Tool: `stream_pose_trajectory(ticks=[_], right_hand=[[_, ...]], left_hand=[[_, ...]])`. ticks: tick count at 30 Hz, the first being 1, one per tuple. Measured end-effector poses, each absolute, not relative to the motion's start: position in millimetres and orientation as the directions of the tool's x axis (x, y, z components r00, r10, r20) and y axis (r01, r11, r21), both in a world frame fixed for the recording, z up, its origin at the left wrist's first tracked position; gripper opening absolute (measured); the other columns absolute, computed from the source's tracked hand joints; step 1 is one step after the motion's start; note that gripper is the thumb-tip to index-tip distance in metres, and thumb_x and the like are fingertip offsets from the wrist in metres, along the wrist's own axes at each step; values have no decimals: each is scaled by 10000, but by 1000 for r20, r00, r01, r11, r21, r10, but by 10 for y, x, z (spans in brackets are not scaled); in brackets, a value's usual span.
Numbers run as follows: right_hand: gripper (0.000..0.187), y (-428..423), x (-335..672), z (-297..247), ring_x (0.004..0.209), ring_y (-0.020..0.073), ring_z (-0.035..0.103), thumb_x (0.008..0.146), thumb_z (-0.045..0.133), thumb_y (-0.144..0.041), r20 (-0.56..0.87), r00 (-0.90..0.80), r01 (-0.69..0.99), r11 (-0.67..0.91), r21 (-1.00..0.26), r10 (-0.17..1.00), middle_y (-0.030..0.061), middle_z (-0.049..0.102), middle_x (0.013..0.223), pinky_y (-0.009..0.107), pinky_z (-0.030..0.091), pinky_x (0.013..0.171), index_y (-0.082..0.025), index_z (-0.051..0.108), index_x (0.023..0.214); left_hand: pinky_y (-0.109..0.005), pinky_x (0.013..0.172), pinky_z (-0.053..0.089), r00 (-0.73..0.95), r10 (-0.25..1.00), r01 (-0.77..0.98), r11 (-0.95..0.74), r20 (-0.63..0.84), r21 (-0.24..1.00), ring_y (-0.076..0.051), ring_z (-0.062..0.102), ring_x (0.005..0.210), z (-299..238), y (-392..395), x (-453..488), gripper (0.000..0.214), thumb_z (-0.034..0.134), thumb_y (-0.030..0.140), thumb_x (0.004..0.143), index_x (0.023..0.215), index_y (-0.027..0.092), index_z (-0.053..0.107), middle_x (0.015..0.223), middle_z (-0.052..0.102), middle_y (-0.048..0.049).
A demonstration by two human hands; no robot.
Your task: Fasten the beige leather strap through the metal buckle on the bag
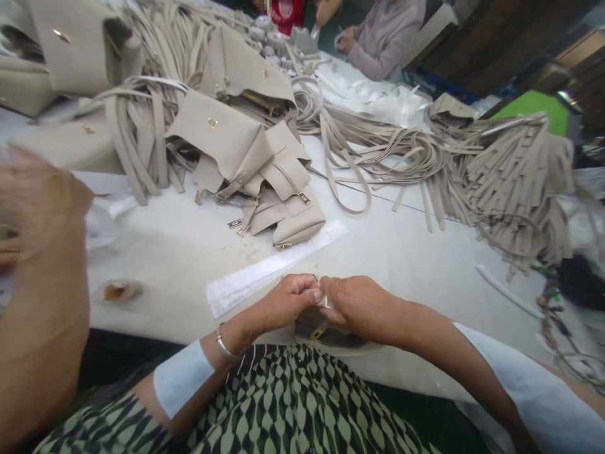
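At the near edge of the white table [406, 265], the left hand [295, 295] and right hand [357, 302] meet, fingers pinched closed on the upper part of a bag [333, 333]; the exact piece between the fingertips is hidden. A white strip [278, 268] lies just beyond, toward the far edge, beside stacked beige bags [227, 132].

From my remote post, I had a lane of bare tabletop [416, 277] beyond and right of the fingers of the right hand [362, 308], reaching a narrow white strip [507, 291]. A flat paper strip [278, 265] lay just beyond the left hand's [289, 299] fingers; behind it, piled beige bags [236, 148] blocked passage. A co-worker's arm [47, 284] barred the far left.
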State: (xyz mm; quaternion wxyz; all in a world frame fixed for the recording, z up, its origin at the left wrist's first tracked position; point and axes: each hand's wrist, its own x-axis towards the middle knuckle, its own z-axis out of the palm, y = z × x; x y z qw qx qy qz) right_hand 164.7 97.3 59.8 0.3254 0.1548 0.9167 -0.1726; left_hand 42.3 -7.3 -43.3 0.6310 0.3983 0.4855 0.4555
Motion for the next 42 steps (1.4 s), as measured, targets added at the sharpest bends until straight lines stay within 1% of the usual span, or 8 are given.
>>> stream_pose_trajectory(ticks=[3,6,10,14,21,28,35,42], right_hand=[[370,1194,1744,751,822,225,609,774,616,-384,-720,-684,525,764,-374,118,83,653,932,273,429,675,-163,541,1061],[361,1424,1862,870,872,203,574,885,451,-429,-736,-675,587,638,-498,46,88,623,989,278,427,738,-154,549,1097],[371,1480,1930,794,791,166,535,936,336,-418,-714,-687,568,514,-643,-135,53,578,865,263,424,716,-128,567,939],[392,1340,1870,606,672,132,487,939,310,-457,-668,-724,572,391,-721,-174,14,521,743,242,419,641,-143,503,808],[308,1180,1727,456,632,134,483,915,360,-376,-652,-750,508,532,-678,-114,29,526,730,265,413,609,-144,506,774],[490,1178,1799,375,467,89,470,836,437,-609,-790,-604,793,19,-609,-104,-18,491,606,213,410,455,-141,488,699],[548,1115,1704,356,504,88,438,858,370,-633,-698,-712,700,7,-715,-83,-6,479,601,212,408,470,-131,497,678],[578,1013,1643,477,495,102,491,848,365,-649,-747,-655,755,-124,-644,-114,23,528,650,223,442,447,-114,535,713]], left_hand=[[-209,552,283,108,966,-163,250,-234,955,-94,344,606,-413,-120,366,285,487,405,840,713,151,474,647,390,41],[-211,571,289,118,970,-138,226,-211,964,-99,350,631,-382,-147,318,280,478,407,851,739,150,487,669,400,36],[-213,568,287,149,966,-100,226,-210,969,-104,345,628,-383,-136,318,300,473,429,853,733,154,490,659,387,33],[-213,556,283,152,966,-99,227,-211,969,-100,346,609,-416,-115,331,292,490,421,842,730,152,497,648,397,37],[-260,712,361,119,984,149,111,-130,983,-125,460,670,-333,-49,401,202,509,295,838,696,160,559,646,512,30],[-326,786,376,-285,956,341,42,60,939,-176,497,824,-299,-228,419,159,478,303,879,826,179,562,817,563,-29],[-352,700,345,-172,975,639,4,138,769,-204,443,776,-163,-341,515,295,557,458,822,741,177,515,763,522,-43],[-339,681,360,-138,990,535,81,-8,841,-185,443,736,-97,-376,566,198,473,308,875,726,178,464,768,504,-37]])
